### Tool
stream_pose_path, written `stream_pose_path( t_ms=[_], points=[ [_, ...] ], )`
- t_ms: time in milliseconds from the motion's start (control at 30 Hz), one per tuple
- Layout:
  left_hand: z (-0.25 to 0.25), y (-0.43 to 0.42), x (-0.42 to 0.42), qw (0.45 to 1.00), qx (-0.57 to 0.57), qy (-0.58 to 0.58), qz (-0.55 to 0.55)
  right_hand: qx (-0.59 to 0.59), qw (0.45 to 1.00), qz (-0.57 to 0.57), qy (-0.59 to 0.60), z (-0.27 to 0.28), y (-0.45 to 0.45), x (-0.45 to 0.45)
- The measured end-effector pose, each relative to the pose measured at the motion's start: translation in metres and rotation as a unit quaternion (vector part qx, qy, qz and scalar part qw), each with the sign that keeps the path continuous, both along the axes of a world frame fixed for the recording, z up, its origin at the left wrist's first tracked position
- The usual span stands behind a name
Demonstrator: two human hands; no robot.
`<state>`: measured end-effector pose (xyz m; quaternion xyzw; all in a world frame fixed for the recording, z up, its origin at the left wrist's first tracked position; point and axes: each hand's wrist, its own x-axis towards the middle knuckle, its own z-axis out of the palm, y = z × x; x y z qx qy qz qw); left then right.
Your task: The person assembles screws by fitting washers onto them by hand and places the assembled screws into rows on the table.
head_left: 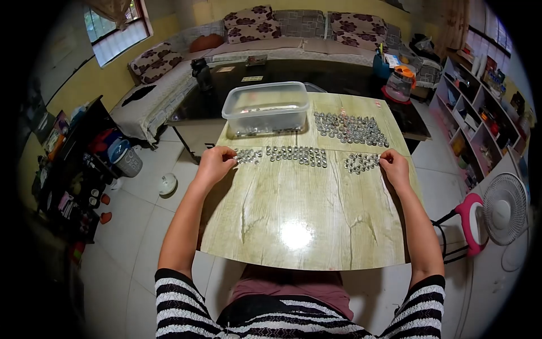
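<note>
On the wood-patterned table (271, 226) stand several groups of small silvery pieces. My left hand (216, 164) is at the left end of the left group (248, 156), fingertips pinched together at its edge. My right hand (395, 166) pinches at the right end of the right group (360, 163). Whatever either pinch holds is too small to make out. Between the hands lies a middle group in rows (296, 154). Behind, at the right, is a larger block of the same pieces (350, 129). A clear plastic box (265, 116) sits at the back left, with some small items inside.
Beyond the table is a dark glossy table (282, 72) with a black bottle (201, 73) and an orange-lidded jar (399, 85). A pink stool (473, 223) and a white fan (504, 209) stand at the right. A grey bin (127, 161) is at the left.
</note>
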<state>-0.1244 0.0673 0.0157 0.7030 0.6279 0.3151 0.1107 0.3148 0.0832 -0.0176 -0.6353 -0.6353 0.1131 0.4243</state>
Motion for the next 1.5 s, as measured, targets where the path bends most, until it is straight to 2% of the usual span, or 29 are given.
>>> stream_pose_path(
  t_ms=[133, 200, 233, 367, 533, 633, 700, 767, 867, 900, 933, 1000, 1133, 1367, 1500],
  points=[
    [-0.002, -0.002, 0.014, 0.998, -0.020, -0.026, -0.056, 0.055, 0.998, -0.028, 0.021, 0.001, -0.003, 0.001],
    [-0.006, 0.002, 0.022, 0.997, -0.021, -0.015, -0.079, 0.007, 0.976, 0.010, 0.215, 0.008, -0.009, -0.001],
    [-0.007, 0.004, 0.026, 0.995, -0.019, -0.013, -0.094, 0.013, 0.969, 0.040, 0.242, 0.011, -0.013, -0.004],
    [-0.006, 0.009, 0.037, 0.994, 0.001, 0.060, -0.096, -0.006, 0.945, 0.118, 0.306, 0.019, -0.033, -0.026],
    [-0.011, 0.012, 0.040, 0.992, -0.009, 0.070, -0.101, -0.089, 0.913, 0.171, 0.360, 0.023, -0.055, -0.057],
    [-0.009, 0.010, 0.043, 0.993, -0.016, 0.072, -0.095, -0.136, 0.911, 0.188, 0.341, 0.029, -0.067, -0.074],
    [-0.003, 0.003, 0.047, 0.993, -0.021, 0.074, -0.094, -0.137, 0.893, 0.211, 0.374, 0.027, -0.070, -0.084],
    [0.002, -0.009, 0.057, 0.994, -0.039, -0.021, -0.101, -0.148, 0.881, 0.230, 0.386, 0.031, -0.075, -0.094],
    [-0.001, -0.023, 0.077, 0.928, -0.154, -0.297, -0.167, -0.204, 0.868, 0.245, 0.380, 0.042, -0.084, -0.108],
    [0.002, -0.030, 0.086, 0.909, -0.173, -0.331, -0.183, -0.219, 0.847, 0.255, 0.412, 0.050, -0.091, -0.116],
    [0.004, -0.037, 0.095, 0.890, -0.197, -0.370, -0.182, -0.198, 0.870, 0.269, 0.363, 0.046, -0.090, -0.120],
    [0.006, -0.052, 0.110, 0.855, -0.227, -0.422, -0.199, -0.128, 0.882, 0.295, 0.346, 0.040, -0.090, -0.131],
    [-0.005, -0.063, 0.124, 0.822, -0.226, -0.462, -0.244, -0.119, 0.887, 0.305, 0.326, 0.028, -0.089, -0.139],
    [-0.017, -0.066, 0.127, 0.807, -0.235, -0.489, -0.232, -0.090, 0.914, 0.277, 0.282, 0.022, -0.092, -0.143],
    [-0.014, -0.067, 0.129, 0.796, -0.257, -0.503, -0.218, -0.013, 0.938, 0.282, 0.203, 0.023, -0.091, -0.142]
  ],
)
